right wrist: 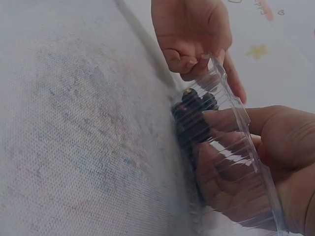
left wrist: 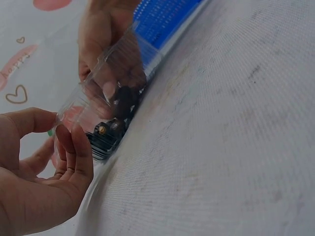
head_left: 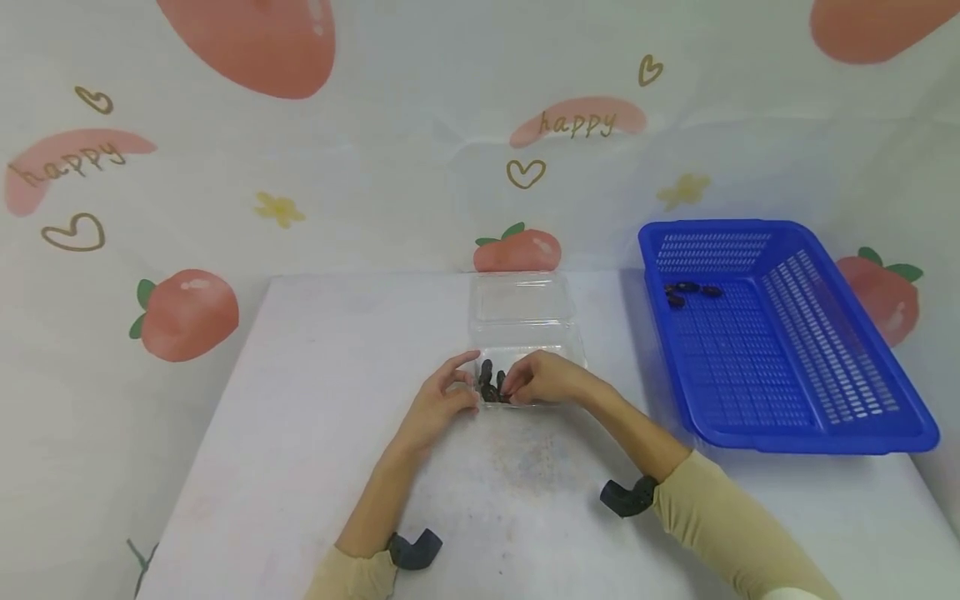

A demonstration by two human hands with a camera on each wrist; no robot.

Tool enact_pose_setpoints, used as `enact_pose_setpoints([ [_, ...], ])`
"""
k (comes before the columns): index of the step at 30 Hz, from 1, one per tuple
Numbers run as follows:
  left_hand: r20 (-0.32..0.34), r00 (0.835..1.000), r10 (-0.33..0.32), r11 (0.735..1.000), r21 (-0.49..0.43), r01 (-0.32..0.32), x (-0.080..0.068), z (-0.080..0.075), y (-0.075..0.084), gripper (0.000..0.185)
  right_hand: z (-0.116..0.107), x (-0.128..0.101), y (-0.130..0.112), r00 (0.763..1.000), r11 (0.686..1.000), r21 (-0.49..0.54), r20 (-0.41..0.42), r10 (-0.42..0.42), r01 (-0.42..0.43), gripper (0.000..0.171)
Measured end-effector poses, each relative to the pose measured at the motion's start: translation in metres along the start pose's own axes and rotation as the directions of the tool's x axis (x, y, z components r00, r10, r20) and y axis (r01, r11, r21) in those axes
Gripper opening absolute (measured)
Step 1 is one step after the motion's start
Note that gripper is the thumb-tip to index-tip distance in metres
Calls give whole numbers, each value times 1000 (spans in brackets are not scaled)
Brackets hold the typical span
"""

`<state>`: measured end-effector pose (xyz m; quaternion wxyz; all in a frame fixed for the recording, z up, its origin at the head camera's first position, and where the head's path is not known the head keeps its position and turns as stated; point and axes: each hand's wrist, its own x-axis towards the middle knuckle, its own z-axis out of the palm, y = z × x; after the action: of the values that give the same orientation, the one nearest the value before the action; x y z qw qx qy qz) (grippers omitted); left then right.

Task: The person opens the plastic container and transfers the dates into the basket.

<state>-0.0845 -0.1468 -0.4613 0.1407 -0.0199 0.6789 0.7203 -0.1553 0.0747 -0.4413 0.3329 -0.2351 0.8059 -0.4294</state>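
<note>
A clear plastic clamshell box (head_left: 558, 398) lies with its lid folded back on the white table. Several dark, glossy, oval, date-like fruits (head_left: 487, 379) are gathered at its left end. My left hand (head_left: 438, 404) holds the box's left end, fingers and thumb bent around the rim near the corner. From the right, my right hand (head_left: 551, 379) reaches down inside the box. In the right wrist view, its thumb and fingers pinch a dark fruit (right wrist: 192, 125) behind the ridged clear wall. A fruit with a yellowish tip (left wrist: 102, 129) shows in the left wrist view.
To the right stands a large blue plastic basket (head_left: 678, 400) with slotted walls. Several more dark fruits (head_left: 687, 287) lie in its far left corner. Behind the table (head_left: 337, 375) hangs a white patterned sheet (head_left: 405, 150). A dark wrist mount (head_left: 416, 550) sits on each forearm.
</note>
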Motion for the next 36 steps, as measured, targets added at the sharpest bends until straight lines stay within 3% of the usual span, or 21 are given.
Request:
enact_pose_setpoints([
  [10, -6, 1000, -18, 1000, -4, 18, -1, 1, 1, 64, -2, -1, 0, 999, 998, 67, 41, 12, -14, 17],
  [17, -2, 1000, -18, 1000, -4, 18, 0, 2, 2, 64, -12, -7, -8, 1000, 992, 128, -8, 2, -1, 21],
  [25, 1, 1000, -10, 1000, -9, 10, -1, 2, 4, 65, -31, -22, -26, 999, 955, 296, -3, 36, -33, 23],
  [36, 6, 1000, -20, 1000, -2, 20, -2, 1, 5, 64, -62, -48, -33, 998, 972, 235, -64, 23, -8, 34],
])
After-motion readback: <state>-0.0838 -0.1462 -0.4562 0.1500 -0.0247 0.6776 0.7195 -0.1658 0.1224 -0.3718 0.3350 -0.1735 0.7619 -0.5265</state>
